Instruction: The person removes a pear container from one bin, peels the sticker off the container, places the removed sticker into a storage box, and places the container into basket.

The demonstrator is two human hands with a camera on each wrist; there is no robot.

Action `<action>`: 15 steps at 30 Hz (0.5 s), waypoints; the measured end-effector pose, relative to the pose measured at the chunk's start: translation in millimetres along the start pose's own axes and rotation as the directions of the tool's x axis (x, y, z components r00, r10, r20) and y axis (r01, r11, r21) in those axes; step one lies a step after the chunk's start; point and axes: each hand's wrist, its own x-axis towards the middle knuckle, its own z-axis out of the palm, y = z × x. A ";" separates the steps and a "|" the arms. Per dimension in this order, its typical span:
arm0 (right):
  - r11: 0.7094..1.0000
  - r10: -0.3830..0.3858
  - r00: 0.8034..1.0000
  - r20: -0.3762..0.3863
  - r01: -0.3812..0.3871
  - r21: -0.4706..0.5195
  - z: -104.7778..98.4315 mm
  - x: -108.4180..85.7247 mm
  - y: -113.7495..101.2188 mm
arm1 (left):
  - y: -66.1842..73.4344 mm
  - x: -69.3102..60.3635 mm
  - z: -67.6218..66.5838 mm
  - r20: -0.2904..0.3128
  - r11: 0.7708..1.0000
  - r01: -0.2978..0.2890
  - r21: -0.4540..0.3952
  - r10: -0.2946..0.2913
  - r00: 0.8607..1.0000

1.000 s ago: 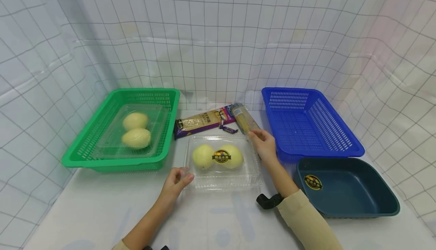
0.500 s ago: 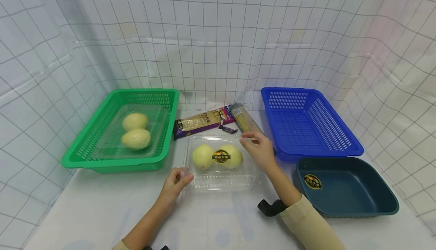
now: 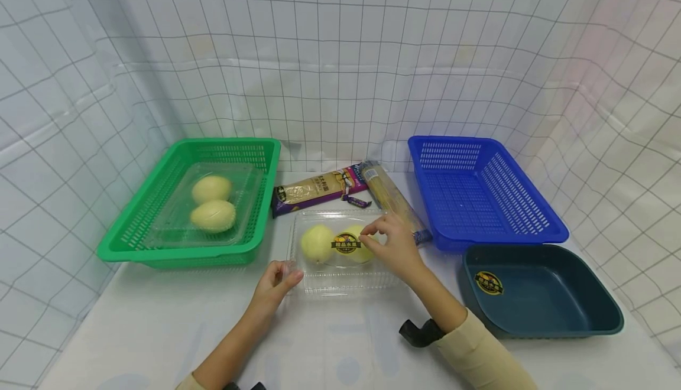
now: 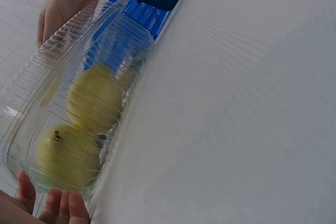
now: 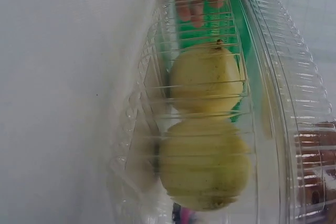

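A clear lidded container (image 3: 335, 283) with two pale yellow fruits (image 3: 317, 244) lies mid-table, a black-and-gold label (image 3: 344, 243) on its lid. My left hand (image 3: 273, 288) grips its near left corner, with fingers beneath in the left wrist view (image 4: 58, 208). Over the right part of the lid is my right hand (image 3: 396, 245), thumb and forefinger close together at the label's right edge; whether they hold the label, I cannot tell. The right wrist view shows this hand (image 5: 317, 166) blurred through the plastic, and both fruits (image 5: 205, 166) inside.
At left, a green basket (image 3: 186, 255) holds another clear container (image 3: 247, 201) with two yellow fruits. Behind the middle lie a purple-gold packet (image 3: 314, 191), a small purple candy (image 3: 356, 202) and a noodle packet (image 3: 383, 189). A blue basket (image 3: 500, 240) and dark labelled bin (image 3: 542, 295) stand right.
My right hand has moved left from the container's far right corner, across the lid to the label. The left hand and the container have stayed where they were.
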 end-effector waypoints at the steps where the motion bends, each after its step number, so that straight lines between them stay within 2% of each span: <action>1: 1.000 0.006 1.000 0.007 -0.005 -0.017 0.4 -0.5 -1.4 | -0.1 0.0 -0.1 0.001 1.000 -0.001 0.000 0.001 1.000; 9: 0.982 0.074 0.996 0.049 -0.064 -0.176 4.4 -1.4 -9.4 | -0.2 0.3 -0.2 0.003 1.000 -0.007 0.004 0.007 1.000; 15: 0.969 0.094 0.994 0.059 -0.077 -0.233 6.0 -1.1 -11.1 | -0.3 0.5 -0.1 0.001 1.000 -0.006 0.009 0.006 1.000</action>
